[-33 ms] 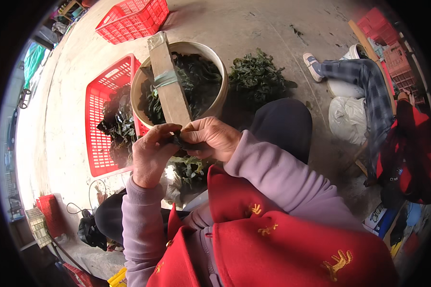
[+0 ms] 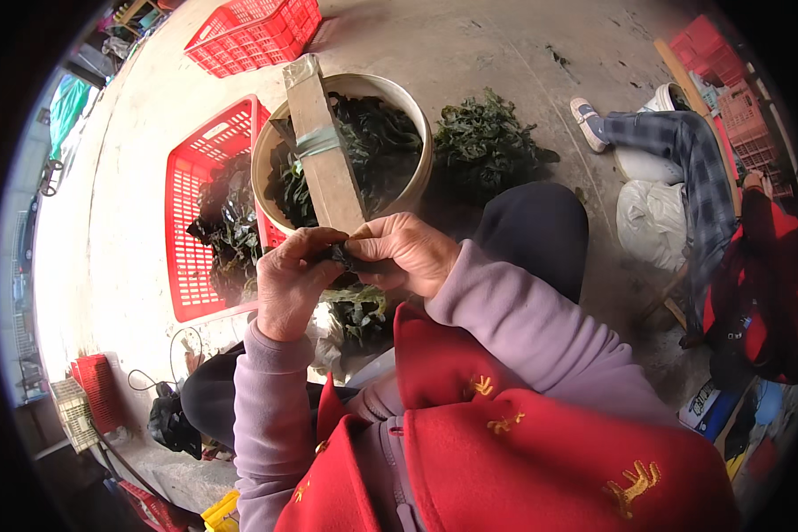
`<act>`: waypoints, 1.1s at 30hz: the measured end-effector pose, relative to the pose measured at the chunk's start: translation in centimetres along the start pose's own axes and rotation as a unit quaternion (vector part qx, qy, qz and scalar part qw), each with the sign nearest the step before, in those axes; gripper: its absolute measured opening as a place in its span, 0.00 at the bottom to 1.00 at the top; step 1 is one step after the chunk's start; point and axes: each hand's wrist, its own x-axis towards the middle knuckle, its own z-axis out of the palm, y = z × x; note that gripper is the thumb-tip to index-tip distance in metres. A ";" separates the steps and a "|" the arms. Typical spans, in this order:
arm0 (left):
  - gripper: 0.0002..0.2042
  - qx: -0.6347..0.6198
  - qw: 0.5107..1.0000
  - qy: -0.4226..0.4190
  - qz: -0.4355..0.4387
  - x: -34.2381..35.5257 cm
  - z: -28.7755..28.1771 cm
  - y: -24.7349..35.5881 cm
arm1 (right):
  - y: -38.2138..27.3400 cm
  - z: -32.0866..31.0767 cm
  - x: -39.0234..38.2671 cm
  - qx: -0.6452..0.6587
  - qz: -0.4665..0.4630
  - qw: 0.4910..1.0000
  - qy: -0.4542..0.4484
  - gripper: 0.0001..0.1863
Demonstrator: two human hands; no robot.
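Observation:
My left hand and my right hand meet in front of me, fingers pinched on a small dark piece of seaweed. The fingers hide much of it. Just beyond them stands a round pale bucket with dark green seaweed inside. A wooden board, wrapped with a pale green band, lies across the bucket, its near end close to my fingertips. Below my hands, more seaweed shows near my lap.
Left of the bucket sits a red plastic crate holding brownish seaweed. A seaweed pile lies on the concrete floor to its right. Another red crate stands farther back. At right, a person in plaid trousers sits beside a white sack.
The whole view has shifted slightly, so everything appears a little farther right. Both hands stay together on the seaweed, with the fingers only slightly changed.

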 end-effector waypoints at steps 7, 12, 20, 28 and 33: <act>0.14 -0.253 0.955 -0.052 -0.145 1.1 -1.9 -2.3 | 0.7 0.4 0.3 -0.320 -0.182 0.928 0.054 0.11; 0.15 -0.406 0.892 -0.159 -0.116 0.3 -2.2 -3.2 | 0.9 -0.3 0.2 -0.089 0.055 0.990 -0.099 0.10; 0.13 -0.266 0.963 -0.049 -0.016 -1.8 -1.7 -2.9 | 1.3 0.3 0.1 -0.047 0.036 0.998 -0.008 0.08; 0.05 -0.091 0.961 0.154 0.210 -1.9 -1.0 -1.9 | 1.2 1.1 -0.5 -0.075 -0.030 0.997 -0.006 0.10; 0.02 -0.500 0.864 0.048 -0.008 -1.7 -2.8 -2.3 | -0.5 1.4 -1.6 -0.181 -0.051 0.981 0.052 0.09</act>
